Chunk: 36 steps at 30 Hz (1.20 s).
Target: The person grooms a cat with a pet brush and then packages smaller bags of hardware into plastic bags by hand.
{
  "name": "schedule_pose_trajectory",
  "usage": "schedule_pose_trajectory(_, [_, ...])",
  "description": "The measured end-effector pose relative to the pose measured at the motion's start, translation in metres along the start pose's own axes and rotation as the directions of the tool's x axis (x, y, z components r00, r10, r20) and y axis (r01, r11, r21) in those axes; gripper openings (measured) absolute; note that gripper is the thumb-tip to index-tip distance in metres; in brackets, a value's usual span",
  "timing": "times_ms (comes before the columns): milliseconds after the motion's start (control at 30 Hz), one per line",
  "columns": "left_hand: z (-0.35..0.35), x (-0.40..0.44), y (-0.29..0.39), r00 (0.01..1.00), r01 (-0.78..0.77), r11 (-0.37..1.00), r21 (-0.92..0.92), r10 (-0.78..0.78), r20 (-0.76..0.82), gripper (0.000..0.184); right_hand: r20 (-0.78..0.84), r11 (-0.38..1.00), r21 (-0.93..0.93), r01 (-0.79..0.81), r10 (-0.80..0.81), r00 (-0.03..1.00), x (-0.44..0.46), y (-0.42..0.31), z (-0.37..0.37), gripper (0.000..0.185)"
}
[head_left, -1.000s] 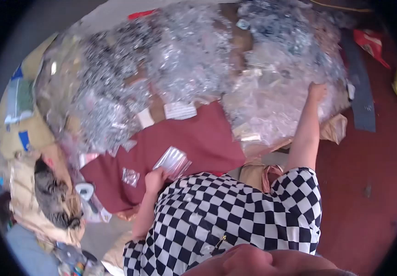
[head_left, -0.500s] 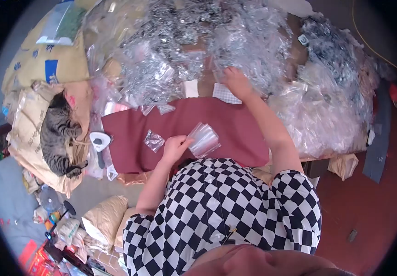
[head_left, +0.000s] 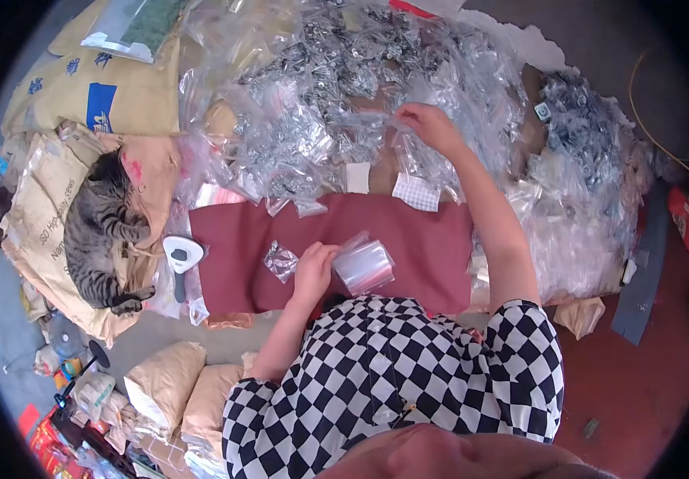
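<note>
Over the maroon cloth (head_left: 432,247), my left hand (head_left: 314,270) pinches the left edge of a small stack of clear zip bags (head_left: 367,268). Just left of that hand lies a small clear packet with shiny contents (head_left: 280,262). My right hand (head_left: 428,128) reaches into a big pile of clear bags with metal parts (head_left: 336,76). Its fingertips are closed at the edge of a clear plastic bag (head_left: 398,137), though the exact grip is hard to make out. A white grid-patterned card (head_left: 416,192) lies below my right forearm's reach, beside a plain pale card (head_left: 357,178).
A tabby cat (head_left: 105,235) lies on brown paper sacks (head_left: 49,215) at the left. Near it rests a white-and-grey tool with a handle (head_left: 182,255). More bagged parts (head_left: 584,128) are heaped at the right. Full paper sacks (head_left: 165,383) stand on the floor.
My right hand has moved from beside the grid-patterned card farther into the pile. The zip bags lie flatter and turned beside my left hand. The whole view has shifted slightly.
</note>
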<state>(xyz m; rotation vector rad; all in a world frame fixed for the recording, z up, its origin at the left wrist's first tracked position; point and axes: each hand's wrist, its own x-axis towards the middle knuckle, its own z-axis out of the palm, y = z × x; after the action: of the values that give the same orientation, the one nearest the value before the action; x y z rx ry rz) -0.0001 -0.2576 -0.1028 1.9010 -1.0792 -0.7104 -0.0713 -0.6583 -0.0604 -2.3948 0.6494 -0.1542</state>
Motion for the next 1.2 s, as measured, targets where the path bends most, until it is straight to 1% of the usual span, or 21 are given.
schedule_pose_trajectory(133, [-0.014,0.008,-0.002,0.998,-0.030,0.999,-0.034,0.028,-0.063,0.013,-0.063,0.985,0.162,0.052,-0.043,0.997,0.071,0.017,0.018,0.029])
schedule_pose_trajectory(200, [-0.022,0.006,0.008,0.996,0.079,0.993,-0.088,-0.083,-0.038,0.009,-0.144,0.979,-0.113,-0.170,0.154,0.978,0.099,0.008,0.010,0.038])
schedule_pose_trajectory(233, [-0.024,0.005,0.012,0.982,0.184,0.973,-0.139,-0.186,-0.006,0.006,-0.139,0.979,-0.112,-0.168,0.152,0.979,0.112,0.028,0.019,0.038])
schedule_pose_trajectory(300, [-0.026,-0.001,0.014,0.984,0.177,0.978,-0.114,-0.180,-0.015,0.005,-0.274,0.911,-0.308,-0.274,0.191,0.943,0.130,0.070,0.039,0.046])
schedule_pose_trajectory(367, [-0.020,-0.005,0.011,0.918,0.389,0.896,-0.213,-0.395,0.013,0.004,-0.328,0.833,-0.456,-0.315,0.172,0.929,0.129,0.084,0.054,0.046])
schedule_pose_trajectory(400, [-0.018,-0.001,0.010,0.927,0.365,0.910,-0.196,-0.375,-0.016,0.009,-0.383,0.726,-0.587,-0.360,0.143,0.913,0.129,0.088,0.059,0.045])
schedule_pose_trajectory(533, [-0.013,0.009,0.008,0.967,0.205,0.964,-0.170,-0.226,-0.116,0.019,-0.342,0.698,-0.638,-0.326,0.123,0.932,0.123,0.098,0.060,0.044])
schedule_pose_trajectory(600, [-0.013,0.011,0.001,0.989,0.145,0.983,-0.116,-0.148,-0.021,0.027,-0.204,0.933,-0.165,-0.318,0.283,0.937,0.115,0.093,0.040,0.036])
schedule_pose_trajectory(633, [-0.016,0.012,0.002,0.988,0.149,0.983,-0.111,-0.153,-0.021,0.027,-0.201,0.935,-0.160,-0.317,0.284,0.938,0.105,0.089,0.036,0.036])
schedule_pose_trajectory(667, [-0.018,0.013,0.004,0.992,0.129,0.989,-0.068,-0.129,0.006,0.028,-0.242,0.925,0.309,-0.221,0.301,0.922,0.090,0.083,0.033,0.028])
schedule_pose_trajectory(700, [-0.021,0.016,0.008,0.994,0.104,0.994,-0.027,-0.103,0.031,0.029,-0.269,0.712,0.700,-0.054,0.334,0.903,0.077,0.073,0.029,0.021])
schedule_pose_trajectory(733, [-0.024,0.020,0.013,0.998,0.057,0.997,-0.052,-0.057,0.006,0.030,-0.268,0.710,0.702,-0.052,0.331,0.905,0.066,0.054,0.020,0.021])
schedule_pose_trajectory(767, [-0.019,0.021,0.016,0.998,0.059,0.997,-0.054,-0.058,0.012,0.030,-0.182,0.582,0.809,-0.084,0.384,0.905,0.052,0.029,0.006,0.020])
schedule_pose_trajectory(800, [-0.009,0.020,0.017,0.974,0.196,0.949,-0.249,-0.217,-0.061,0.029,-0.085,0.430,0.895,-0.116,0.420,0.904,0.040,0.014,0.002,0.018])
schedule_pose_trajectory(833, [-0.006,0.011,0.017,0.917,0.304,0.846,-0.437,-0.384,-0.106,0.028,-0.075,0.420,0.900,-0.120,0.419,0.905,0.024,0.005,0.010,0.018])
schedule_pose_trajectory(900, [-0.011,0.007,0.013,0.918,0.317,0.822,-0.473,-0.391,-0.063,0.023,0.232,0.687,0.637,-0.350,0.263,0.937,0.009,0.001,0.025,0.019])
schedule_pose_trajectory(967, [-0.024,0.006,0.013,0.981,-0.063,0.997,0.045,0.070,-0.181,0.020,0.277,0.671,0.670,-0.319,0.172,0.945,0.002,0.003,0.060,0.026])
schedule_pose_trajectory(1000, [-0.032,0.003,0.022,0.974,-0.073,0.970,0.231,0.120,-0.192,0.018,0.249,0.746,0.599,-0.291,0.172,0.953,-0.003,-0.008,0.073,0.034])
schedule_pose_trajectory(1100, [-0.040,-0.012,0.016,0.952,-0.043,0.918,0.394,0.157,-0.261,0.017,0.256,0.781,0.522,-0.343,0.240,0.936,-0.001,-0.019,0.092,0.047])
schedule_pose_trajectory(1133, [-0.042,-0.017,0.012,0.953,-0.034,0.941,0.338,0.133,-0.274,0.013,0.293,0.739,0.524,-0.423,0.310,0.904,0.003,-0.020,0.095,0.053])
schedule_pose_trajectory(1200, [-0.048,-0.025,0.007,0.952,-0.053,0.950,0.307,0.141,-0.273,0.012,0.213,0.757,0.531,-0.382,0.317,0.924,0.013,-0.023,0.100,0.060])
